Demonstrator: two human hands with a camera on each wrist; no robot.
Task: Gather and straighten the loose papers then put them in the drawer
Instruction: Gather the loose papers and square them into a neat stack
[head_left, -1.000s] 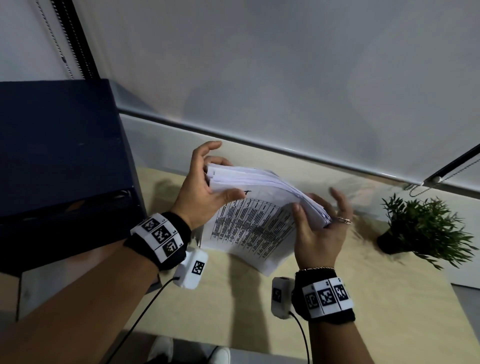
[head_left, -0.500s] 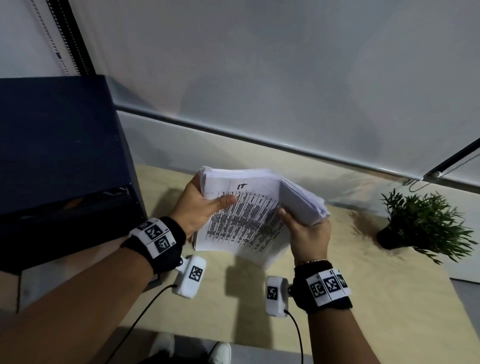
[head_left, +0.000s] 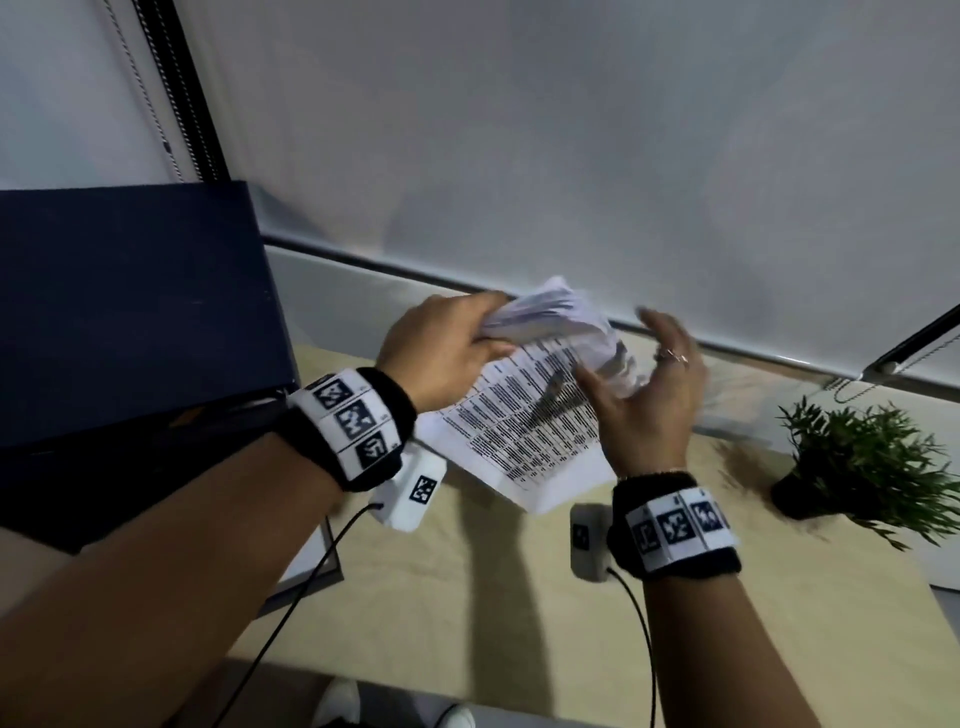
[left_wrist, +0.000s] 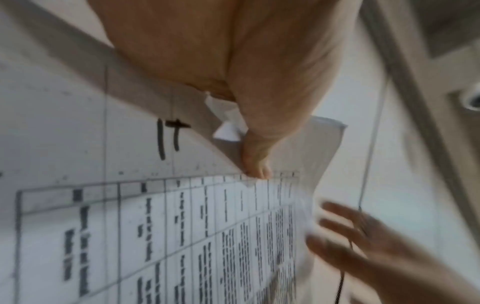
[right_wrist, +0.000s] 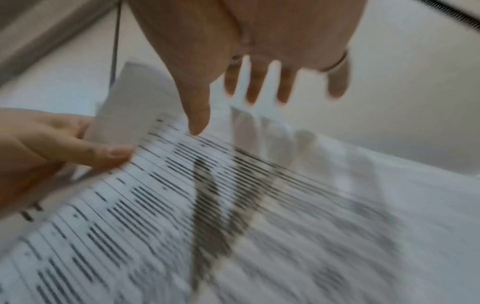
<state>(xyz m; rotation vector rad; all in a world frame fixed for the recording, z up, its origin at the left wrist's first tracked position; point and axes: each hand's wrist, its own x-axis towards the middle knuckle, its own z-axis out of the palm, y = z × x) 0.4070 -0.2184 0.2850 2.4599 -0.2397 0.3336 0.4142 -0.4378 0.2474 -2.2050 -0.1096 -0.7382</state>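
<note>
Papers (head_left: 540, 415) held above desk (head_left: 519, 613), left hand (head_left: 441, 348) pinching their top corner, right hand (head_left: 649, 395) spread open at their right edge, blurred, contact unclear

White papers (head_left: 524, 421) carry black printed tables, the worktop (head_left: 493, 597) is pale wood, the cabinet (head_left: 130, 312) navy, the plant (head_left: 872, 457) green in a black pot.

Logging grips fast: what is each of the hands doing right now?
Left hand: grips the paper stack by one end.
Right hand: open, fingers spread beside the stack.

Head view looks down – wrist views sit close, sharing the papers (head_left: 524, 415).
</note>
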